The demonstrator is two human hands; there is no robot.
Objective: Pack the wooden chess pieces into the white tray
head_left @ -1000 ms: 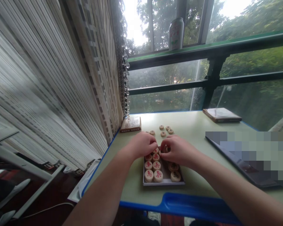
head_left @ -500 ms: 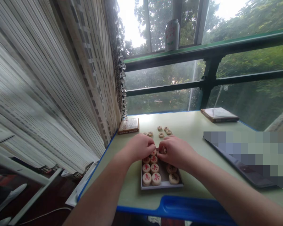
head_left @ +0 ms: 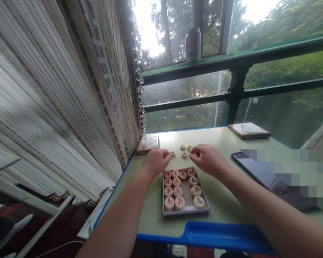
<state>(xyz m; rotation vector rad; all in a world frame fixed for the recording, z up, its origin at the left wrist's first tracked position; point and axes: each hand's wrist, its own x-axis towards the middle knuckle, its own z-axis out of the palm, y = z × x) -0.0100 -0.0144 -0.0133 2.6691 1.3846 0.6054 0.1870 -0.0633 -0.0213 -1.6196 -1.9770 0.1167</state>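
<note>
My left hand is past the box's far left corner, fingers closed low over the table beside a loose xiangqi piece; they cover the spot of another piece. My right hand is to the right of the loose pieces, thumb and fingers pinched at a piece they mostly hide. Other loose pieces, one xiangqi piece among them, lie between the hands. Nearer me, the shallow box holds red-marked pieces in two left columns and black-marked pieces along the right; a black-marked piece sits in the far row between them.
A small flat box lies at the table's far left, another flat box at the far right. A dark tablet-like slab lies on the right. A can stands on the window ledge. Blue trim edges the table.
Both hands have moved from the box's far end away from me to the loose pieces. The box's far row now shows, with a black-marked piece in its middle.
</note>
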